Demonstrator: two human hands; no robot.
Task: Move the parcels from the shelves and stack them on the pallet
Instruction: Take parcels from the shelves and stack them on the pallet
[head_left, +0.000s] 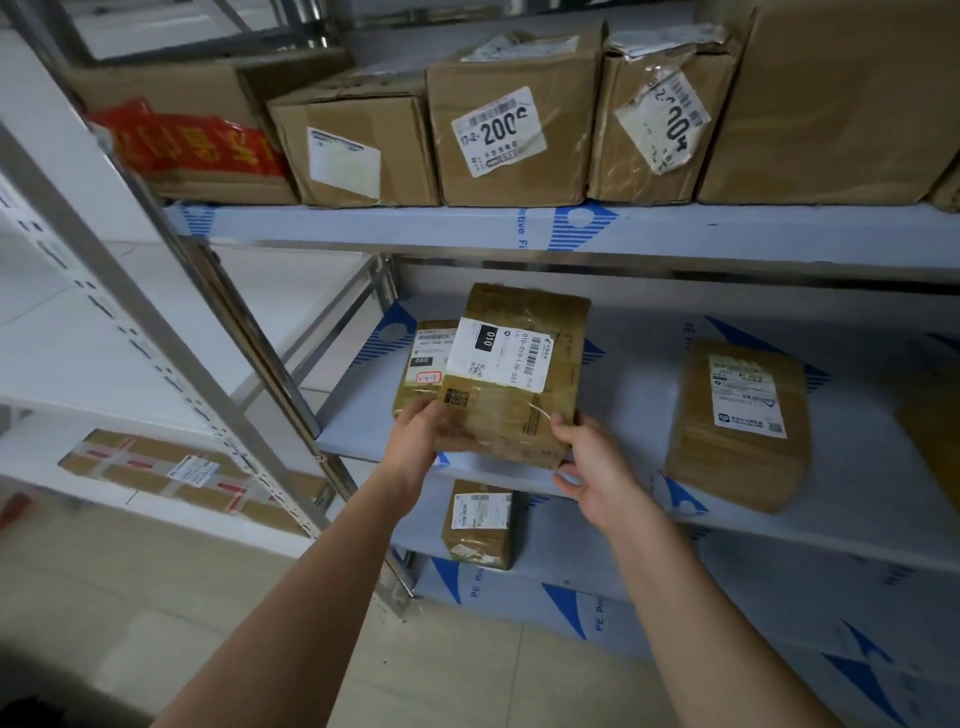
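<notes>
Two bare forearms reach forward from the bottom edge toward the middle shelf (363, 431) of a metal rack. The left hand (415, 441) grips the near left corner of a flat taped parcel (519, 405), fingers curled under its edge and thumb on top. The right hand (597, 467) holds the near right corner, thumb on the top face, fingers wrapped beneath. The parcel lies tilted at the front edge of the shelf, its white label reading "010" facing up, and it overlaps a second parcel (423, 364) lying just behind and to its left.

Below, on the lower shelf (571, 566), a small box (480, 525) stands near the front edge. Down at the left, on a neighbouring rack, a long flat carton (171, 475) with red and white tape lies on a white shelf.

Well apart to the right on the middle shelf rests a padded envelope (737, 421) with a white label.

Farther back and higher, the top shelf (675, 234) carries a row of cartons side by side: one under a red printed bag (192, 145), a low one (358, 145), one labelled "200" (514, 124), another with a peeling label (665, 119), and a large one (841, 104) at the right.
</notes>
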